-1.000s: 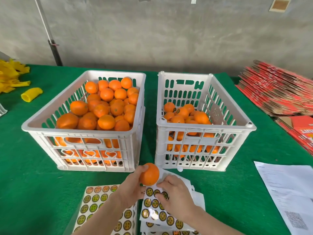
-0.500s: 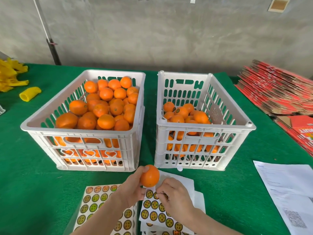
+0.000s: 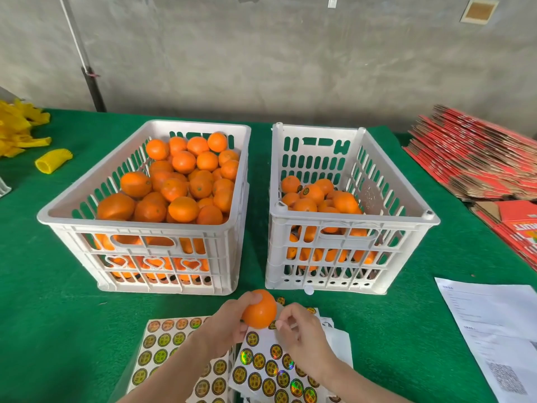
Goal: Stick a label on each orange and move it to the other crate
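Head view: orange (image 3: 259, 311) over label sheets (image 3: 263, 372).
Left hand (image 3: 225, 324) grips it; right hand (image 3: 302, 333) pinches beside it, contents unclear.

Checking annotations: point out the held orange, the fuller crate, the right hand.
held orange (image 3: 259, 311), head view, its bare front
fuller crate (image 3: 139, 225), head view, near rim
right hand (image 3: 300, 333), head view, back of hand

A rough grey concrete wall (image 3: 261, 53) fills the back under even light. A thin pole (image 3: 82, 58), white above and black below, leans against it at the left. A table (image 3: 43, 315) covered in green cloth spreads below, with flattened red cartons (image 3: 470, 158) stacked at its right.
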Action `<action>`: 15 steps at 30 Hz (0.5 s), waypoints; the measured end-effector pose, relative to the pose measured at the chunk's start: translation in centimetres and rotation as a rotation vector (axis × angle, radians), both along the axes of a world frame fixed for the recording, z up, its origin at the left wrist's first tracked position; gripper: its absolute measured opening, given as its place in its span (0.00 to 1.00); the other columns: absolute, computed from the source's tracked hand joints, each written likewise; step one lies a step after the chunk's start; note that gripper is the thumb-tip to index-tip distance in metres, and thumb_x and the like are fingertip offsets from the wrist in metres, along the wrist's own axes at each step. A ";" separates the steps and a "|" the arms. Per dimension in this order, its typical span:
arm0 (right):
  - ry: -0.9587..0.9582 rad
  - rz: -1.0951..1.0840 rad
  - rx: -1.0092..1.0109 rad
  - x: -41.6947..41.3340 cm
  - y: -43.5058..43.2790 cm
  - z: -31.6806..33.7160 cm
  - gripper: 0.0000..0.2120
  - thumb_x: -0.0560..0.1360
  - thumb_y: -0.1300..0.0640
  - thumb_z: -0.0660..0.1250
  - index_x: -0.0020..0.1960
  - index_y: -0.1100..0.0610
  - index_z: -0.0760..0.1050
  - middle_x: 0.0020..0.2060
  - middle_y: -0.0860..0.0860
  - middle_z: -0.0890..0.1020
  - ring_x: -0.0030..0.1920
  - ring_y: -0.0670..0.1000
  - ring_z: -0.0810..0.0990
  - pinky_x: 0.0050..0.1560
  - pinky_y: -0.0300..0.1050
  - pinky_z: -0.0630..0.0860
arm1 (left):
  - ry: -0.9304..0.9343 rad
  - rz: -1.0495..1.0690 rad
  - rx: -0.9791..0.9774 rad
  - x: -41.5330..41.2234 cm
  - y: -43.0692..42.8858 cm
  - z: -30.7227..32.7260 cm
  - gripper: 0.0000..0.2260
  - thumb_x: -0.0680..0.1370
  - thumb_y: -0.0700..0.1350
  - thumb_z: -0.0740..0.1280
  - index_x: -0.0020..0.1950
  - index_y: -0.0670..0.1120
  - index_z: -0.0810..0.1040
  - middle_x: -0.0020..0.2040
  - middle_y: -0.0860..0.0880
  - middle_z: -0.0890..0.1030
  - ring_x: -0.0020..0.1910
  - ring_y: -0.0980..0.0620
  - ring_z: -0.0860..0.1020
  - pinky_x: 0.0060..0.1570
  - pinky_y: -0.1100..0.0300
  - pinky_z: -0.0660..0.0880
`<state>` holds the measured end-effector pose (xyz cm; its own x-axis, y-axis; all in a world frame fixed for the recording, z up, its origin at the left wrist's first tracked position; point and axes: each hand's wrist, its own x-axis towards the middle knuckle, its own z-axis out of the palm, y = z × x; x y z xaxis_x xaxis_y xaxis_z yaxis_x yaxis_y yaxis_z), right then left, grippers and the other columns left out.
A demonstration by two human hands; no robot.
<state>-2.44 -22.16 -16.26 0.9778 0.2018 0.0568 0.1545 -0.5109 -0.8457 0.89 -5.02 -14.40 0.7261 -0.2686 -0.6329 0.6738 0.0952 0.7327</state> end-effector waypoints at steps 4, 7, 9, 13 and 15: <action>0.102 -0.058 0.085 0.2 -0.1 0.7 0.10 0.77 0.64 0.64 0.39 0.52 0.72 0.38 0.48 0.79 0.41 0.43 0.76 0.42 0.33 0.72 | -0.204 -0.082 0.268 -0.6 0.0 1.3 0.25 0.70 0.56 0.70 0.61 0.46 0.71 0.53 0.49 0.78 0.53 0.51 0.77 0.56 0.54 0.71; 0.132 -0.114 0.173 0.7 -0.5 2.5 0.11 0.76 0.67 0.63 0.39 0.54 0.74 0.37 0.52 0.79 0.39 0.47 0.75 0.42 0.35 0.70 | -0.397 -0.066 0.355 -0.8 0.3 3.6 0.22 0.73 0.54 0.71 0.64 0.50 0.71 0.55 0.51 0.76 0.54 0.53 0.75 0.53 0.59 0.69; 0.137 -0.145 0.309 1.2 -0.8 4.6 0.11 0.76 0.68 0.62 0.38 0.57 0.75 0.38 0.56 0.79 0.40 0.52 0.76 0.45 0.42 0.72 | -0.499 -0.063 0.304 -1.0 0.6 5.4 0.24 0.70 0.56 0.70 0.64 0.54 0.71 0.57 0.49 0.77 0.53 0.50 0.77 0.49 0.61 0.73; 0.146 -0.143 0.639 2.2 -0.1 10.0 0.06 0.76 0.62 0.64 0.44 0.65 0.77 0.44 0.60 0.82 0.45 0.54 0.81 0.52 0.47 0.78 | -0.539 0.065 -0.108 -0.4 0.7 9.0 0.32 0.62 0.54 0.73 0.64 0.52 0.71 0.55 0.40 0.75 0.40 0.47 0.80 0.40 0.59 0.76; 0.139 -0.134 0.753 2.4 0.3 12.3 0.12 0.72 0.58 0.66 0.47 0.68 0.76 0.46 0.64 0.80 0.48 0.56 0.80 0.54 0.50 0.78 | -0.521 0.100 -0.301 0.5 0.5 10.6 0.34 0.61 0.50 0.73 0.67 0.48 0.70 0.52 0.40 0.75 0.37 0.47 0.79 0.36 0.60 0.76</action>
